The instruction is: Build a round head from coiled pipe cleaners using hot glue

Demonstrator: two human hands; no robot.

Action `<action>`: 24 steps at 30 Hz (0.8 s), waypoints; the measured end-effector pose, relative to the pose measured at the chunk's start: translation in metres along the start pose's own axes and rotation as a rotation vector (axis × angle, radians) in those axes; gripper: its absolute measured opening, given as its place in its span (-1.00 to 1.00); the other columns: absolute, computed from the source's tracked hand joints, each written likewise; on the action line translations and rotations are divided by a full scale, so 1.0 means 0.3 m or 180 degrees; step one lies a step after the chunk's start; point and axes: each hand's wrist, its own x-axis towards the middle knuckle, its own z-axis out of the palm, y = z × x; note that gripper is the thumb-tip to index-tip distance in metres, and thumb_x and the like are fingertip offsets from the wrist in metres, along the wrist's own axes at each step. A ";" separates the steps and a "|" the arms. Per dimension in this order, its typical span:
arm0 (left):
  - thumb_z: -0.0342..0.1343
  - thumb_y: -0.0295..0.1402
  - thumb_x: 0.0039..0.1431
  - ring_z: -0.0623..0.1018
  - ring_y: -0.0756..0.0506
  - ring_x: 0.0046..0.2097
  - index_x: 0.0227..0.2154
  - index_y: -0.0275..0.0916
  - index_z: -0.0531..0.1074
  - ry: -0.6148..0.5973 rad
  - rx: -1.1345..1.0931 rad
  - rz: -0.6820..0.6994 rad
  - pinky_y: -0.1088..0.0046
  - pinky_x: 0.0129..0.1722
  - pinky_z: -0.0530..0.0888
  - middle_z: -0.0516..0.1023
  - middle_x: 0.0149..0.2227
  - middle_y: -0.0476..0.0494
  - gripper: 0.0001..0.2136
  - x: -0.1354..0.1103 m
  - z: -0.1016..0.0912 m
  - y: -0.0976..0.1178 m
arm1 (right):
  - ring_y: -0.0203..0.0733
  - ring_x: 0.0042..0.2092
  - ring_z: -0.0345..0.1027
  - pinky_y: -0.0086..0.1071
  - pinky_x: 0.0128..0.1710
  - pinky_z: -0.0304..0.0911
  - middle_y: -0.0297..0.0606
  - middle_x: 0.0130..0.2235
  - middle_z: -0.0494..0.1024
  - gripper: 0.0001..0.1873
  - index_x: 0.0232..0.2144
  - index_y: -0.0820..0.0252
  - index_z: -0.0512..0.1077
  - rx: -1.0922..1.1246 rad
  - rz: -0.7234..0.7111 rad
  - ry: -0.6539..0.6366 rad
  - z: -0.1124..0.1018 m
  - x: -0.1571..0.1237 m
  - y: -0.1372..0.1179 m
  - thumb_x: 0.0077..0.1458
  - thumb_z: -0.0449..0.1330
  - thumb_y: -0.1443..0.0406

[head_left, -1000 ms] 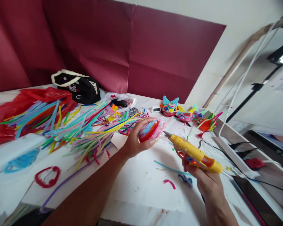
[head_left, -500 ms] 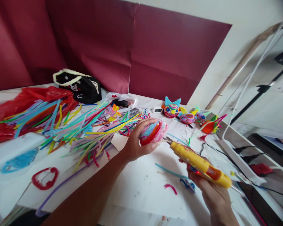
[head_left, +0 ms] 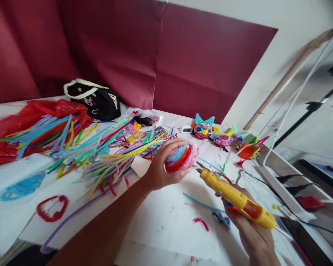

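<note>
My left hand point(head_left: 165, 164) is wrapped round a ball covered in coiled pipe cleaners point(head_left: 181, 157), in blue, red, orange and pink bands. In my right hand point(head_left: 245, 218) is a yellow hot glue gun point(head_left: 235, 197), with a glue stick coming out of its back end and a small red light on. Its nozzle points left at the pink side of the ball, close to it; whether the two touch I cannot tell. Below on the white paper point(head_left: 166, 229) lie a blue pipe cleaner point(head_left: 202, 203), a short pink piece point(head_left: 201, 223) and a small blue coil point(head_left: 223, 220).
Loose pipe cleaners point(head_left: 100, 147) and a red plastic bag point(head_left: 39, 107) cover the left side. A black pouch point(head_left: 96, 101) stands behind them. Several finished pipe-cleaner figures point(head_left: 203, 127) sit at the back right. A power strip point(head_left: 283, 192) and a phone point(head_left: 305, 236) lie to the right.
The glue gun has shifted slightly right and down, its nozzle a little farther from the ball. The left hand still holds the ball in nearly the same place.
</note>
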 end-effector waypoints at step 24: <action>0.21 -0.40 -0.06 0.39 -0.28 0.16 0.05 -0.19 0.35 -0.0012 0.0019 -0.0009 0.10 0.20 0.30 0.41 0.09 -0.29 -0.48 -0.003 0.006 -0.009 | 0.06 -0.16 0.34 -0.17 -0.18 0.22 -0.18 -0.18 0.45 -0.80 -0.14 0.03 0.37 0.0181 -0.0144 -0.0283 -0.015 0.003 -0.168 0.22 0.03 0.19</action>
